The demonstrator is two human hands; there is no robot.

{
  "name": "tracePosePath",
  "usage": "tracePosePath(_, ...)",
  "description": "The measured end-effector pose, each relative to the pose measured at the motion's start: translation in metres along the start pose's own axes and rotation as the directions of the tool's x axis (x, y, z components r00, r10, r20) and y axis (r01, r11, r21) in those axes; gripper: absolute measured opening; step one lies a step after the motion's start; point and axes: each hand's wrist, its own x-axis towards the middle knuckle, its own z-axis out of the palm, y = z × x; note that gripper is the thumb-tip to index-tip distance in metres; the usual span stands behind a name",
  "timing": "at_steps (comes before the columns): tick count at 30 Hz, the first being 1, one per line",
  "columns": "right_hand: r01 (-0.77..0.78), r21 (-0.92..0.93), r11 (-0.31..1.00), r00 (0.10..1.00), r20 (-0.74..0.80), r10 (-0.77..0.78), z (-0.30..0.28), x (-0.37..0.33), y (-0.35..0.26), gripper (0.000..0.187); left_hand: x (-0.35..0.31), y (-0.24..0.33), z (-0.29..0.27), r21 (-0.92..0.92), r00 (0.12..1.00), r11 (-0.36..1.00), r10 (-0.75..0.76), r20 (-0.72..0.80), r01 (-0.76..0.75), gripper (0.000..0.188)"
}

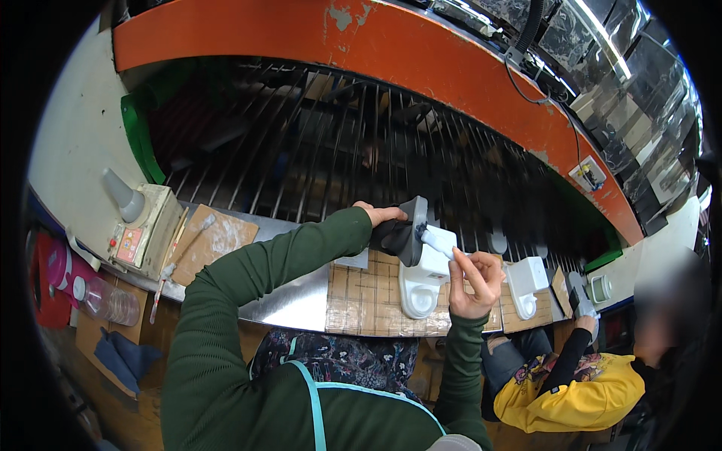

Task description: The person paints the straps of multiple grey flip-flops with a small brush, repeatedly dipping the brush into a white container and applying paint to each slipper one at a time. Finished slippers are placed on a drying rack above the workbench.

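My left hand (pixel 382 215) is closed round a dark shoe (pixel 398 237), held up over the bench with its grey sole (pixel 414 229) turned to the right. Between the fingertips of my right hand (pixel 475 284) is pinched a pale brush (pixel 438 240). Its dark tip touches, or nearly touches, the sole; I cannot tell which. Just below both stands a white stand with a rounded base (pixel 419 295), partly covered by the shoe and the brush.
Metal rollers (pixel 316 150) run behind the bench under an orange beam (pixel 316 34). At left are a small box machine with a grey cone (pixel 124 197), a smeared cardboard sheet (pixel 218 239) and a plastic bottle (pixel 113 302). Another white stand (pixel 529 278) and a co-worker in yellow (pixel 579 395) are at right.
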Motion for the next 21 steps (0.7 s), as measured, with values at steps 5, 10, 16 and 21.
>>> tracePosePath(5,0.084,-0.033,0.996,0.996,0.011,-0.084,0.000,0.008,0.001,0.033,-0.002,-0.001,0.001,-0.207,0.992,0.975,-0.062,0.114,0.085,0.038)
tracePosePath(10,0.125,-0.043,0.991,0.992,0.031,-0.124,0.002,0.014,0.002,0.034,0.005,-0.006,-0.003,-0.233,0.977,0.965,-0.074,0.202,0.122,0.038)
tracePosePath(16,0.183,-0.037,0.982,0.982,0.058,-0.180,0.005,0.021,0.003,0.035,0.008,-0.014,-0.011,-0.267,0.965,0.954,-0.063,0.253,0.132,0.036)
tracePosePath(21,0.208,-0.012,0.978,0.976,0.073,-0.207,0.009,0.025,0.002,0.034,0.007,-0.022,-0.018,-0.324,0.976,0.937,-0.065,0.210,0.132,0.031)
